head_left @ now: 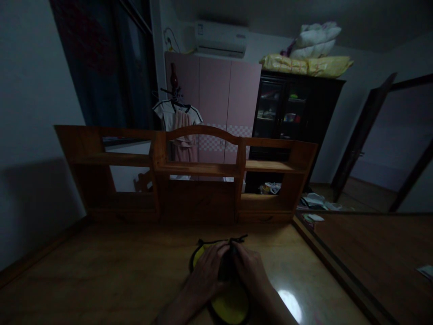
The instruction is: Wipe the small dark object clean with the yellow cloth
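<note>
A yellow item with black edging (232, 304) lies on the wooden bed surface (128, 266) in front of me. Thin black cords or straps stick out at its far end, and its kind is hard to make out in the dim light. My left hand (210, 268) lies over its left part, fingers bent toward the dark middle. Close beside it, my right hand (249, 264) has its fingers curled at the black part near the cords. Both hands' fingertips meet around that black part, which they partly hide.
A wooden headboard with shelves (199, 169) stands beyond the surface. A raised wooden edge (331, 266) runs along the right side. Farther back are a pink wardrobe (213, 90), hanging clothes (179, 117), a dark cabinet (314, 104) and a door (363, 135). Bright light reflects near my right forearm.
</note>
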Demonstrator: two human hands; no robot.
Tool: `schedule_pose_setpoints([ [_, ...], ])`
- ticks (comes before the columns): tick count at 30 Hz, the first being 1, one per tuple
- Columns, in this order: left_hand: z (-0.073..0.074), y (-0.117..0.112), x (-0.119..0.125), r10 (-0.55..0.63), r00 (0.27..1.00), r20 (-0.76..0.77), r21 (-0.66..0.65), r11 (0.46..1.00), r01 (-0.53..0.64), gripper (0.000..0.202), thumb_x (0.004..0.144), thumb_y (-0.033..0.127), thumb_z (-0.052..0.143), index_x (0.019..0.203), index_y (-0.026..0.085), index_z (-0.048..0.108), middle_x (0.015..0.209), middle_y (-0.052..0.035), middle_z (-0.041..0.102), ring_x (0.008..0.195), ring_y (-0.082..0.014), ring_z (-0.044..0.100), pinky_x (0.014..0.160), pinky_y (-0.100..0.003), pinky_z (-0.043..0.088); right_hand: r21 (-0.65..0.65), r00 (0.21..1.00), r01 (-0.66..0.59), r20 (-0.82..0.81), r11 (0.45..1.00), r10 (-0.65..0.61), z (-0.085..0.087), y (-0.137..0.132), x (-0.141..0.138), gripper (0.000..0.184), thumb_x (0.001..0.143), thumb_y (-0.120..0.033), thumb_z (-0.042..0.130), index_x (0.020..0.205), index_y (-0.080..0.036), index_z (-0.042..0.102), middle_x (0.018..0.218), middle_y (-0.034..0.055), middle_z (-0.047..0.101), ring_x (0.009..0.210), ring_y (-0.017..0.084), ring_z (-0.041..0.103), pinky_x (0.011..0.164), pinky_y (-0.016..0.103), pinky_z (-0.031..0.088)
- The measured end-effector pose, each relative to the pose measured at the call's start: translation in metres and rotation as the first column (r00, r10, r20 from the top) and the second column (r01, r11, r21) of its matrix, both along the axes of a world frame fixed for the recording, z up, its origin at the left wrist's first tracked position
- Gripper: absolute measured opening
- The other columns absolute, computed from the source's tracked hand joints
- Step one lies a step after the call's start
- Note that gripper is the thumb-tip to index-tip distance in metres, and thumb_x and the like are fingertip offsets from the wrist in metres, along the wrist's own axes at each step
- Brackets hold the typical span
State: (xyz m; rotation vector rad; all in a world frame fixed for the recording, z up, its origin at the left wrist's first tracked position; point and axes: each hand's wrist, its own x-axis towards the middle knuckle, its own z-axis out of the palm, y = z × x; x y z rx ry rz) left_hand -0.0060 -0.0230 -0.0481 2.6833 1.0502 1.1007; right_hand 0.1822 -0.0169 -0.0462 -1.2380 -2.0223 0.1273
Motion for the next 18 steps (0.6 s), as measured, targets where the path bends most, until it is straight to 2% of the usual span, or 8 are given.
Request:
schedule_pose_setpoints([
  [7, -0.010, 0.003, 0.001, 0.102, 0.992, 0.080, 0.050, 0.993, -0.106, 0.082, 0.070, 0.043, 0.073, 0.135, 0.017, 0.030, 0.130, -0.0168, 0.050, 0.120, -0.0315, 0.050, 0.100, -0.049, 0.043, -0.033, 0.995, -0.038, -0.099, 0.999, 0.034, 0.012, -0.010, -0.003, 0.037, 0.089, -0.018, 0.046, 0.125, -0.020, 0.052, 0.112, 0.0094, 0.068, 0.098, 0.021, 0.067, 0.084, 0.031, 0.053],
  [12, -0.010, 0.003, 0.003, 0.138, 0.983, 0.120, 0.061, 0.987, -0.146, 0.082, 0.066, 0.042, 0.075, 0.133, 0.018, 0.033, 0.127, -0.0152, 0.052, 0.117, -0.0313, 0.052, 0.098, -0.048, 0.044, -0.054, 0.992, -0.030, -0.126, 0.998, 0.023, 0.018, -0.013, -0.004, 0.039, 0.089, -0.022, 0.046, 0.128, -0.017, 0.050, 0.113, 0.0113, 0.067, 0.099, 0.022, 0.066, 0.086, 0.034, 0.051],
  [18, -0.007, 0.002, 0.002, 0.163, 0.978, 0.132, 0.053, 0.984, -0.172, 0.083, 0.064, 0.039, 0.077, 0.132, 0.018, 0.034, 0.126, -0.0148, 0.053, 0.115, -0.0315, 0.054, 0.097, -0.048, 0.046, -0.085, 0.988, -0.047, -0.148, 0.995, 0.034, 0.020, -0.012, -0.003, 0.040, 0.088, -0.022, 0.046, 0.127, -0.019, 0.053, 0.110, 0.0102, 0.068, 0.098, 0.022, 0.065, 0.084, 0.033, 0.050],
])
